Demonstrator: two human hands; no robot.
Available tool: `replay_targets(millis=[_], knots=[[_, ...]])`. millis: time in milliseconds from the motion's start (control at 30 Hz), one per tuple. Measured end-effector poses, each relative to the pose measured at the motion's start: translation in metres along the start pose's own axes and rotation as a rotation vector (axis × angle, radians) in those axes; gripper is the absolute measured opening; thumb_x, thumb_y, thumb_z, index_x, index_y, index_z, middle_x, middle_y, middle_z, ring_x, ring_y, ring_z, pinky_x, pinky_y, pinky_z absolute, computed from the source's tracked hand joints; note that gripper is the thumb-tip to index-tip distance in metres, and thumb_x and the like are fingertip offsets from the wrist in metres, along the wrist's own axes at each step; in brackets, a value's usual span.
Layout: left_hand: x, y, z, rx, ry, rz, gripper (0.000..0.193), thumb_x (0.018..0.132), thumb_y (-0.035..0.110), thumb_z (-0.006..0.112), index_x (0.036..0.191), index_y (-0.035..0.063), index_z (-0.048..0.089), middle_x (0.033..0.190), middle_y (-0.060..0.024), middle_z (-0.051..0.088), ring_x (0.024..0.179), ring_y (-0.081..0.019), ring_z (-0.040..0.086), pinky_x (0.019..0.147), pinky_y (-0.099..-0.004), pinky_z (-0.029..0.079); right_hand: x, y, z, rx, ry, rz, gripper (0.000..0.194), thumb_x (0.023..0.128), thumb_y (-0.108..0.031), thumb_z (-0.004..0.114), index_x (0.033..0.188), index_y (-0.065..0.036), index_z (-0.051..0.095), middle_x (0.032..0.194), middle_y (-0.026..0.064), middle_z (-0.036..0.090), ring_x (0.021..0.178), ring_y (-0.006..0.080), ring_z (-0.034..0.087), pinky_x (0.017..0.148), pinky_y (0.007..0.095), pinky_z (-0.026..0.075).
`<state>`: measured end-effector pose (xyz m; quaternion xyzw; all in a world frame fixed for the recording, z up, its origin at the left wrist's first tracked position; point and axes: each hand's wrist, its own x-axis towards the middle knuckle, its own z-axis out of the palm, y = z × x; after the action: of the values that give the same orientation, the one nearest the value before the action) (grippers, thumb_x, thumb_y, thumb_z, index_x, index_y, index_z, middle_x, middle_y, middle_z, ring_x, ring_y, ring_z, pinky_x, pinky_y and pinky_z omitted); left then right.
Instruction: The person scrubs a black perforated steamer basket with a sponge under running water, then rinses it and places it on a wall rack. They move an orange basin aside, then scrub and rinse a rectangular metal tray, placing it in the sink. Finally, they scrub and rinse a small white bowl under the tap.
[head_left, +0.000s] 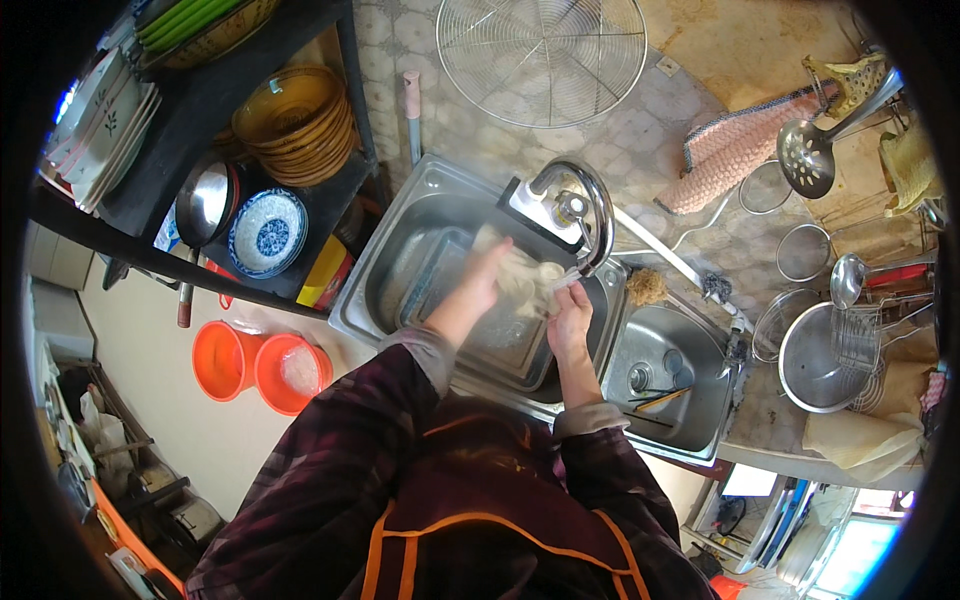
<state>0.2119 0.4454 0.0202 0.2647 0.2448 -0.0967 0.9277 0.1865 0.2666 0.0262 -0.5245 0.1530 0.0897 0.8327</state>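
Observation:
A wet, pale beige cloth is stretched between my hands below the mouth of a curved chrome faucet. My left hand grips the cloth's left side and is blurred. At its right edge, close under the spout, the fingers of my right hand pinch the cloth. Both hands are over the large basin of a stainless steel sink. Inside that basin lies a rectangular metal pan, partly hidden by my arms and the cloth.
A smaller basin on the right holds chopsticks. Skimmers, ladles and a metal strainer bowl hang or lie farther right. A round wire rack stands behind. Left are a dark shelf with brown bowls and two orange buckets.

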Motion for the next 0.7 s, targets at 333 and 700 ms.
replay_targets(millis=[333, 700], knots=[[-0.028, 0.01, 0.023, 0.877, 0.073, 0.486, 0.025, 0.085, 0.021, 0.078, 0.101, 0.0028, 0.071, 0.097, -0.0048, 0.073, 0.088, -0.0174, 0.068, 0.081, -0.033, 0.051, 0.006, 0.023, -0.023, 0.184, -0.088, -0.019, 0.012, 0.102, -0.009, 0.053, 0.111, -0.006, 0.061, 0.108, 0.0059, 0.068, 0.1, 0.0209, 0.065, 0.088, 0.0377, 0.051], [-0.033, -0.023, 0.034, 0.606, 0.114, 0.188, 0.025, 0.092, 0.023, 0.072, 0.102, 0.0004, 0.071, 0.091, -0.0074, 0.073, 0.079, -0.0164, 0.068, 0.073, -0.0313, 0.053, -0.004, 0.023, 0.002, 0.639, -0.339, 0.251, 0.066, 0.096, -0.06, 0.053, 0.137, -0.008, 0.053, 0.138, 0.0089, 0.056, 0.128, 0.0303, 0.051, 0.11, 0.0501, 0.038]])
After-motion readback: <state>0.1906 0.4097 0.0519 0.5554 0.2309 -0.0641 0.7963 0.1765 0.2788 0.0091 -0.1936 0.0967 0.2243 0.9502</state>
